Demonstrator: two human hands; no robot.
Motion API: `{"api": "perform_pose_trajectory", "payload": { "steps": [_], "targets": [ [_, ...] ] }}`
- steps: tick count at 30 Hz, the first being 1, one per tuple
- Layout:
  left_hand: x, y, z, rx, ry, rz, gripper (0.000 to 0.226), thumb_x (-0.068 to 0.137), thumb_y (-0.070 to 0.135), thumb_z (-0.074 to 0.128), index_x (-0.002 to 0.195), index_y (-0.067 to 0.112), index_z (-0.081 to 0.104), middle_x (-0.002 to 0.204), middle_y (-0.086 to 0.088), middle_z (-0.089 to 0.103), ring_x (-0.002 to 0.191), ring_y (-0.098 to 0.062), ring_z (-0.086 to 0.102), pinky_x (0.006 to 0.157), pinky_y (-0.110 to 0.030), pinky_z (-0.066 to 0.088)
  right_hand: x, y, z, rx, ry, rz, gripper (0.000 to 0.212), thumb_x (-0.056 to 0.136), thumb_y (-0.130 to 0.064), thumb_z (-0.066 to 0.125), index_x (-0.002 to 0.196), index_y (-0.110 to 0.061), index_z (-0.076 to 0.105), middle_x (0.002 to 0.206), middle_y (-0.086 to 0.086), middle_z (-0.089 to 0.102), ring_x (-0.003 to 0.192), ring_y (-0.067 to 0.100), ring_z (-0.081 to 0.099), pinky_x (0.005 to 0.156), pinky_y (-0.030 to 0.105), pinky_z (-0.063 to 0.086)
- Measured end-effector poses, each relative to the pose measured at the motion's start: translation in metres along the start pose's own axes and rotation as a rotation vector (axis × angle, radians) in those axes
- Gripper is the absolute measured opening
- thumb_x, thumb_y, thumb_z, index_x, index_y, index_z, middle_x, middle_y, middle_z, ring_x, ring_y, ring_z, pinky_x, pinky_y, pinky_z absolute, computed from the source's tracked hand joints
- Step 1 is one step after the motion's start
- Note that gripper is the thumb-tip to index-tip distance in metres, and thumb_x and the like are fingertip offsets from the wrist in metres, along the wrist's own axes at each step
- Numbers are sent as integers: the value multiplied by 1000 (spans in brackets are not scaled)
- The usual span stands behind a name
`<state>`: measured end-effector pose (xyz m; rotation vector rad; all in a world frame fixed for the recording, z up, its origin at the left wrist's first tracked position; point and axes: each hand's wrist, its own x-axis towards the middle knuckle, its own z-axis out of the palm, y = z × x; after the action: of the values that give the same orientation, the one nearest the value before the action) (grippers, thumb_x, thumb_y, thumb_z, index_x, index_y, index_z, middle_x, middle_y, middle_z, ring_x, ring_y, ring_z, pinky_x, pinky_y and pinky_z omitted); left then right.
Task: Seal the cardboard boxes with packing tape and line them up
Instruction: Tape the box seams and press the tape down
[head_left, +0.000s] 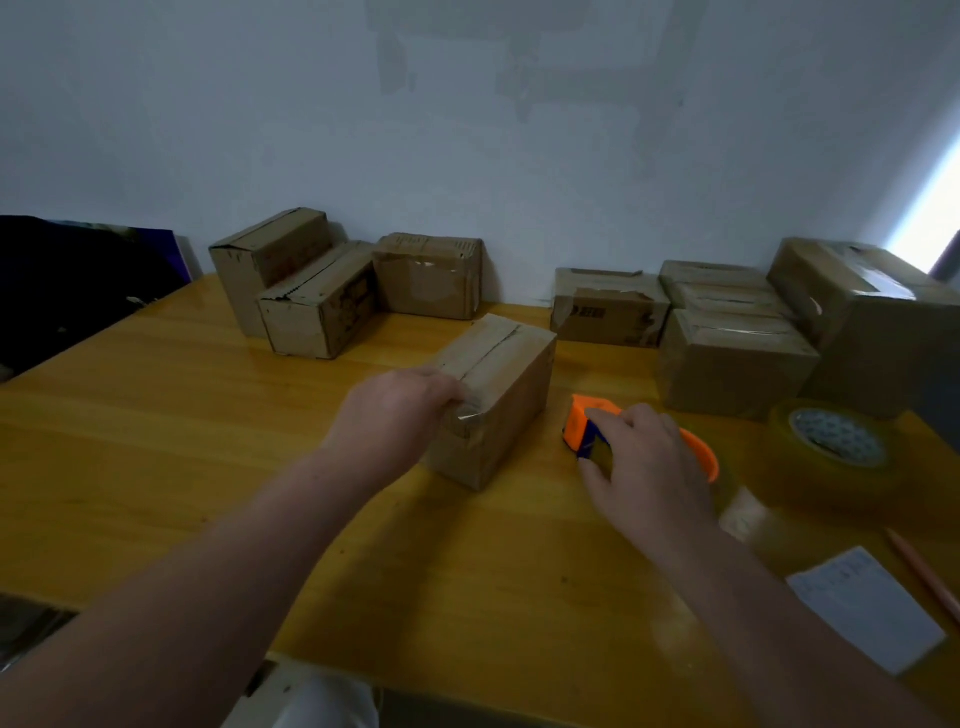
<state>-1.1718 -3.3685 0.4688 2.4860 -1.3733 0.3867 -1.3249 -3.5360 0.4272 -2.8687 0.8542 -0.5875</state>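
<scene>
A long cardboard box (511, 384) lies in the middle of the yellow wooden table (156, 415), with clear tape along its top seam. My left hand (400, 410) rests on the box's near end, fingers curled over the top edge on the tape. Just right of the box, my right hand (644, 467) lies over an orange and blue tape dispenser (579, 426) on the table, fingers bent around it. A spare roll of clear tape (831, 452) sits further right.
Three boxes (317, 306) are grouped at the back left by the wall. Several more boxes (727, 358) stand at the back right, some stacked. A white paper (867, 608) and an orange pencil (924, 571) lie at the near right. A dark object (67, 280) sits far left.
</scene>
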Motion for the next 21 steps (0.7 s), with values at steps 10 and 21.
{"api": "perform_pose_trajectory", "payload": {
  "steps": [10, 21],
  "targets": [
    [44, 17, -77, -165, 157, 50, 21, 88, 9, 57, 98, 18, 73, 93, 5, 69, 78, -9, 59, 72, -23, 46, 22, -37, -54, 661, -132, -153, 73, 87, -30, 67, 148, -38, 28, 149, -14, 33, 136, 7, 32, 110, 32, 30],
    [29, 41, -60, 47, 133, 8, 34, 83, 34, 69, 114, 29, 56, 115, 8, 52, 101, -10, 49, 75, -24, 46, 1, -36, -47, 1008, -416, 70, 45, 94, -24, 59, 138, -26, 48, 96, -24, 65, 89, -14, 59, 77, 11, 47]
  ]
}}
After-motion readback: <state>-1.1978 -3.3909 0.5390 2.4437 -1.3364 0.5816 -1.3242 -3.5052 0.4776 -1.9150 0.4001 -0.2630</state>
